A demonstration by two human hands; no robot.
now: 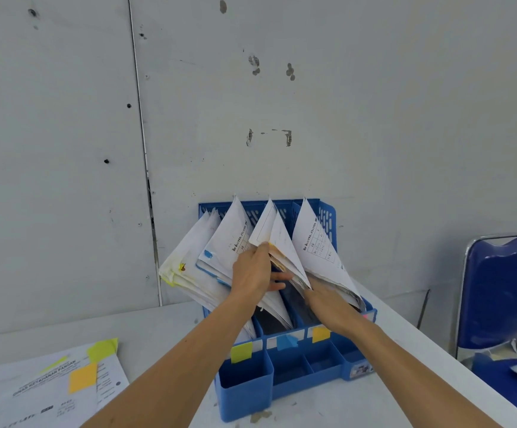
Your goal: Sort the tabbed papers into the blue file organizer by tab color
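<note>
Grey, scuffed wall panels (343, 118) back a white desk (164, 329). At its far edge, against the wall, stands the blue file organizer (245, 387), and the tabbed papers (319, 251) fan out of its slots. The left hand (252, 270) pinches a middle sheaf between thumb and fingers. The right hand (328, 301) reaches under the sheaf to its right with its fingers hidden, so I cannot tell its grip. Loose sheets (50, 387) lie near left.
</note>
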